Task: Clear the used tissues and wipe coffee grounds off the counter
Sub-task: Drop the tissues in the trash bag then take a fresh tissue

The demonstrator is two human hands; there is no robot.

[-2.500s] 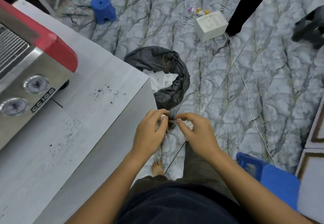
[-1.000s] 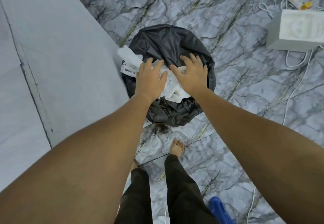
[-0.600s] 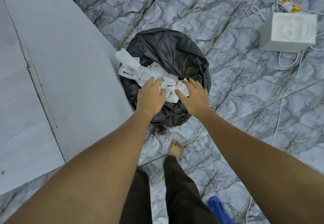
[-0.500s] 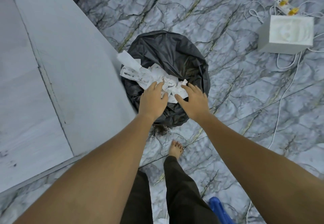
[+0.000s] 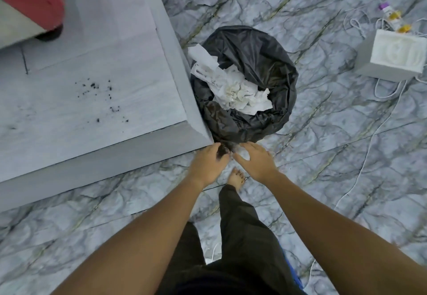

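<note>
Beside the counter (image 5: 97,110) corner, on the marble floor (image 5: 323,156), stands the black-lined bin (image 5: 272,64), touching the counter's side face. Crumpled tissues (image 5: 233,89) lie heaped in its mouth: light, soft, compressible, best pinched anywhere on a fold, and prone to spring back up. Coffee grounds (image 5: 101,96) remain scattered on the countertop near its front edge: loose, fine, likely to smear; a wipe should sweep toward the corner above the bin. Room is free at the front edge; a red machine (image 5: 30,1) bounds the far left. Left hand (image 5: 208,165) has fingers curled around something dark at the liner's lower edge; right hand (image 5: 256,160) is spread, holding nothing.
</note>
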